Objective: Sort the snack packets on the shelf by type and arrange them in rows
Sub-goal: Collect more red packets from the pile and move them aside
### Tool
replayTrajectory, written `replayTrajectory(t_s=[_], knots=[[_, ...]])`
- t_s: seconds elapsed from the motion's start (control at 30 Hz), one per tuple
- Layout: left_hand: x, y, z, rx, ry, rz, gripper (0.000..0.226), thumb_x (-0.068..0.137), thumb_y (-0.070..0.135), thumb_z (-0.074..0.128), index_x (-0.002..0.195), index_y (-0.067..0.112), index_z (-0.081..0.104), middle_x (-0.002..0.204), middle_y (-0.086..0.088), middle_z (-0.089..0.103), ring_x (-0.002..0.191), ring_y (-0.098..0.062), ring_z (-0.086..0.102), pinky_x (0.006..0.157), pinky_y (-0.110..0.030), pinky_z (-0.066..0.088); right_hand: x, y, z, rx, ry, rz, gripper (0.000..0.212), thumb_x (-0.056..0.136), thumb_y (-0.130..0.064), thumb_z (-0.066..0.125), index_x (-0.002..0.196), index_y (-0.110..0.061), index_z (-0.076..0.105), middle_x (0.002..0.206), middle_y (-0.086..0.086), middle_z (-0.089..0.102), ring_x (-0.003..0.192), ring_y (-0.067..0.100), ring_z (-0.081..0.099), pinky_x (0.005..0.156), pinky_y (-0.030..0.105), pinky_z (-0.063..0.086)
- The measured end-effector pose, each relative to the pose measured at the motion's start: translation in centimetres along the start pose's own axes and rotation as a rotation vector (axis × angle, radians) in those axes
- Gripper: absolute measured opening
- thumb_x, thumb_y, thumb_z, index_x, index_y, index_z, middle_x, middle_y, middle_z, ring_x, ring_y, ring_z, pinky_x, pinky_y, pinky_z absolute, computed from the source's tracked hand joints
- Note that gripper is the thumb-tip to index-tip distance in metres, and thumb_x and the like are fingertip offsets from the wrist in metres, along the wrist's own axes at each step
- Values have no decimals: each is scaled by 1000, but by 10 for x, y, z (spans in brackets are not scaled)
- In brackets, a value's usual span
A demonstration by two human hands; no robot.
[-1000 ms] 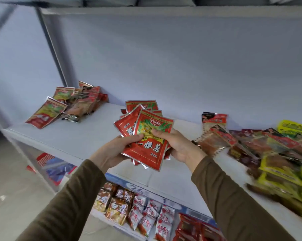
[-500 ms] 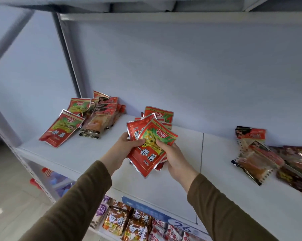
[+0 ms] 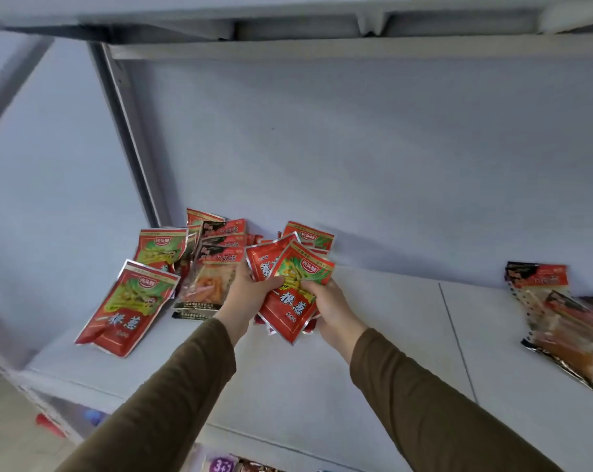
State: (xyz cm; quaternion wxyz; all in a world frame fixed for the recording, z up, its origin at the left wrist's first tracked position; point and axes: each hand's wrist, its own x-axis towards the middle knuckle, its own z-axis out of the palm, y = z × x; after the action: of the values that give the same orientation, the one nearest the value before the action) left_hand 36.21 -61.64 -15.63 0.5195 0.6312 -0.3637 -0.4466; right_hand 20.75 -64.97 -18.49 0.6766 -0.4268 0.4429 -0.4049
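Head view: left hand and right hand grip one fanned stack of red packets; count unclear.

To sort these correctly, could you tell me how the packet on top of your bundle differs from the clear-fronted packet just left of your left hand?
The top packet is red and green, held in both hands; the clear-fronted packet shows orange food, has a dark header, and lies on the shelf.
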Motion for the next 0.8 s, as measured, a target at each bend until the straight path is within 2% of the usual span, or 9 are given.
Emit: replayTrajectory(t_s=[0.1, 0.2, 0.27, 0.33, 0.4, 0.47, 0.57, 0.7, 0.8], knots=[[19, 0, -12, 11, -61, 5, 64, 88, 20, 81, 136, 34, 41, 117, 2, 68, 91, -20, 73, 58, -29, 58, 17, 2, 15, -5, 33, 17, 27, 95, -34, 67, 121, -32, 58, 93, -2, 79, 79, 20, 78, 59, 34, 59], [32, -4, -19, 32, -113, 5, 69, 88, 16, 80, 137, 40, 37, 117, 2, 67, 94, -23, 72, 59, -33, 59, 28, 4, 22, -39, 84, 19, 27, 94, -36, 69, 119, -31, 60, 93, -3, 79, 79, 19, 78, 62, 35, 60], [37, -6, -22, 51, -128, 21, 77, 88, 13, 80, 143, 40, 33, 118, 0, 66, 94, -25, 73, 57, -35, 60, 32, 6, 24, -56, 105, -20, 31, 92, -37, 72, 120, -31, 60, 98, -4, 78, 85, 20, 78, 70, 39, 62], [40, -8, -25, 50, -146, 20, 86, 88, 15, 81, 148, 42, 27, 118, 0, 66, 94, -26, 74, 57, -38, 62, 34, 9, 26, -53, 138, -54, 39, 90, -39, 74, 125, -31, 59, 105, -3, 77, 89, 20, 77, 77, 43, 62], [41, -9, -26, 49, -158, 13, 92, 88, 19, 81, 151, 47, 20, 118, 1, 65, 94, -25, 74, 56, -37, 62, 36, 11, 29, -20, 178, -66, 42, 90, -42, 74, 126, -31, 57, 107, -2, 76, 89, 20, 77, 77, 43, 62], [41, -8, -28, 84, -167, 6, 103, 89, 26, 80, 157, 49, 5, 119, 4, 63, 95, -22, 72, 57, -34, 62, 37, 12, 33, 29, 186, -65, 42, 90, -41, 74, 127, -31, 56, 108, 0, 76, 89, 22, 77, 77, 44, 63], [40, -10, -32, 189, -199, 23, 110, 91, 30, 78, 161, 42, -7, 115, 9, 58, 92, -14, 68, 56, -26, 58, 35, 14, 34, -22, 181, -79, 36, 92, -40, 72, 124, -34, 56, 108, -1, 76, 88, 20, 77, 75, 43, 63], [38, -7, -37, 447, -289, 109, 116, 89, 34, 79, 161, 35, -12, 116, 11, 55, 90, -7, 65, 64, -23, 56, 33, 15, 28, -97, 220, -141, 44, 85, -37, 80, 123, -30, 59, 108, -2, 76, 89, 20, 77, 82, 45, 62], [39, -4, -35, 502, -357, 167, 107, 89, 22, 80, 160, 38, 2, 129, 3, 60, 102, -18, 69, 81, -39, 64, 30, 16, 34, -86, 214, -166, 56, 81, -40, 84, 128, -30, 55, 108, -4, 76, 89, 17, 77, 78, 39, 62]])
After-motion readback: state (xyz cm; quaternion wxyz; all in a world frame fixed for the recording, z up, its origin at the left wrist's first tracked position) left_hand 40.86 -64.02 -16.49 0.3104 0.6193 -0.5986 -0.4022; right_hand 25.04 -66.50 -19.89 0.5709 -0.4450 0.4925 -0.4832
